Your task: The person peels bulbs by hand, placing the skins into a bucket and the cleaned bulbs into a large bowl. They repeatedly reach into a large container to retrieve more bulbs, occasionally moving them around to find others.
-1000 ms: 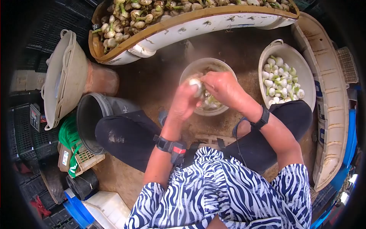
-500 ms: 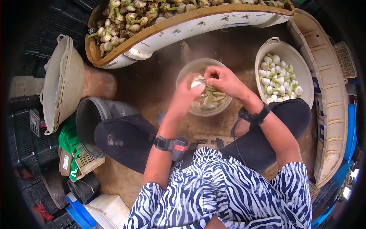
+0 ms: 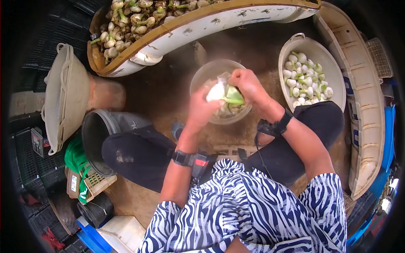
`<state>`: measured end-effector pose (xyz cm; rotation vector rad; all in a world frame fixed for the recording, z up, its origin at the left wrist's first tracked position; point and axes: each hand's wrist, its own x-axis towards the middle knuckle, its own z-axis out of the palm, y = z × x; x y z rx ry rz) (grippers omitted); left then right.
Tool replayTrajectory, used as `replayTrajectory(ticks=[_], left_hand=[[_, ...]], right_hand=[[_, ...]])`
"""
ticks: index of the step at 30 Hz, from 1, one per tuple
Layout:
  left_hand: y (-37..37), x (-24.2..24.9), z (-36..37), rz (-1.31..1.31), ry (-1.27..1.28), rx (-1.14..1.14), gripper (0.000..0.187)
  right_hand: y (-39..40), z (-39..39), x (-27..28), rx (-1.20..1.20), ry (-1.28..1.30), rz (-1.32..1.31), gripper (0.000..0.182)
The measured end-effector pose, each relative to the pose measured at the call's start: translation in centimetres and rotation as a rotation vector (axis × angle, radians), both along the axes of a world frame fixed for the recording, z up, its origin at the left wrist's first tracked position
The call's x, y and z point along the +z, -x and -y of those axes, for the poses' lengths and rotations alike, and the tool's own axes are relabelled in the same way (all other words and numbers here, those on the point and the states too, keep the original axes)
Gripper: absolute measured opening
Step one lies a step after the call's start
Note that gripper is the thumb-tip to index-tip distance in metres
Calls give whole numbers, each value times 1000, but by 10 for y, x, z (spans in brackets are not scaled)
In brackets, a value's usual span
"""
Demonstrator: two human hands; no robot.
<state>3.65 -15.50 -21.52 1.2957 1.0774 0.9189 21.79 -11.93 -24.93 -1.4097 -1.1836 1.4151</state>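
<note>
Over a round tub (image 3: 200, 71) holding peelings, my left hand (image 3: 201, 105) grips a white bulb (image 3: 216, 92) with a green stem. My right hand (image 3: 249, 86) is closed beside the bulb, its fingers pinched on a strip of skin at the green stem (image 3: 233, 96). Both hands are close together, a little apart across the bulb. A large oval basin (image 3: 291, 45) on the right holds several cleaned white bulbs (image 3: 310, 80) with short green stems.
A long trough (image 3: 185, 31) of unpeeled bulbs (image 3: 139, 19) spans the top. Stacked basins (image 3: 69, 95) and a dark bucket (image 3: 99, 139) stand left. A beige trough (image 3: 360, 105) curves along the right. Crates (image 3: 99, 183) lie lower left.
The bulb has turned so its white side and green stem show more. My right hand has shifted slightly right, away from my left. The whole view has moved slightly.
</note>
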Motion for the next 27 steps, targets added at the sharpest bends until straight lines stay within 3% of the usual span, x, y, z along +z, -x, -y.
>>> replayTrajectory(ticks=[4, 6, 8, 10, 12, 14, 16, 18, 20, 22, 23, 24, 25, 26, 27], left_hand=[[-4, -12, 0, 253, -152, -37, 45], [-8, -12, 0, 919, 520, 138, 49], [-6, -15, -1, 852, 585, 127, 52], [-2, -18, -3, 780, 653, 114, 55], [2, -19, -5, 629, 493, -106, 60], [6, -11, -7, 534, 402, -130, 65], [9, 2, -8, 441, 301, -151, 70], [13, 12, -2, 437, 224, -93, 78], [16, -2, -10, 438, 170, -133, 78], [-5, -16, -26, 321, 233, 5, 69], [-30, 9, -29, 376, 250, -17, 62], [-51, 15, -36, 357, 223, -156, 62], [-70, 29, -38, 256, 210, -279, 62], [-88, 43, -40, 152, 188, -386, 62], [-105, 39, -39, 269, 138, -318, 57]], right_hand=[[3, -6, -3, -137, 148, -318, 10], [2, -6, 0, -144, 130, -356, 8], [3, -8, 3, 19, -56, -317, 7], [4, -7, 7, -5, -106, -225, 8], [2, -9, 15, -29, -156, -135, 11], [-15, -13, 26, -314, -94, -51, 8], [-50, -40, -11, -455, -191, 2, 14], [-62, -46, -21, -54, -196, 533, 14], [-41, -17, -31, 160, -354, 899, 21], [-28, -1, -26, 236, -115, 905, 28], [-27, 10, -26, 305, -144, 814, 29], [-30, 29, -41, 290, -359, 445, 32], [-28, 49, -56, 290, -382, 462, 32], [-26, 65, -69, 229, -130, -107, 37], [-22, 59, -65, 190, -218, -30, 38]])
